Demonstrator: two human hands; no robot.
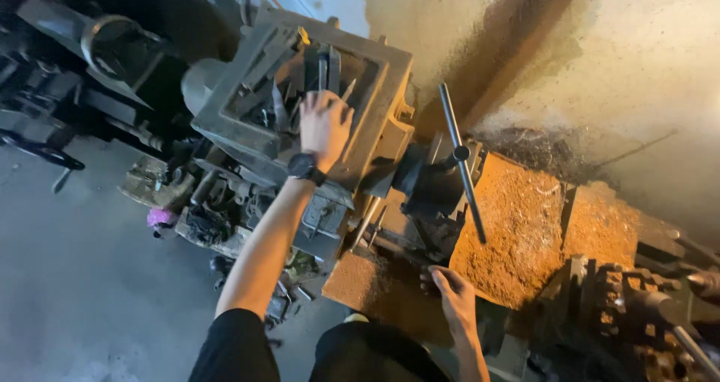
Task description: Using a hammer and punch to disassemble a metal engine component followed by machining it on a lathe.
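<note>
My left hand (324, 123) reaches into the open metal tray (225, 104) on top of a lathe headstock, its fingers down among several loose tools there. Whether it grips one I cannot tell. A black watch (304, 166) is on that wrist. My right hand (452, 292) rests on the edge of the lathe bed (375, 284), which is covered in brown metal chips, fingers curled over the rim. A long steel bar handle (462, 168) sticks out of the chuck (427, 183) between the hands.
A heap of brown shavings (525, 224) fills the bed at right. The tool post (630, 299) stands at lower right. Dark machine parts (82, 59) crowd the upper left, with grey concrete floor (75, 277) below. A plastered wall (615, 67) runs behind.
</note>
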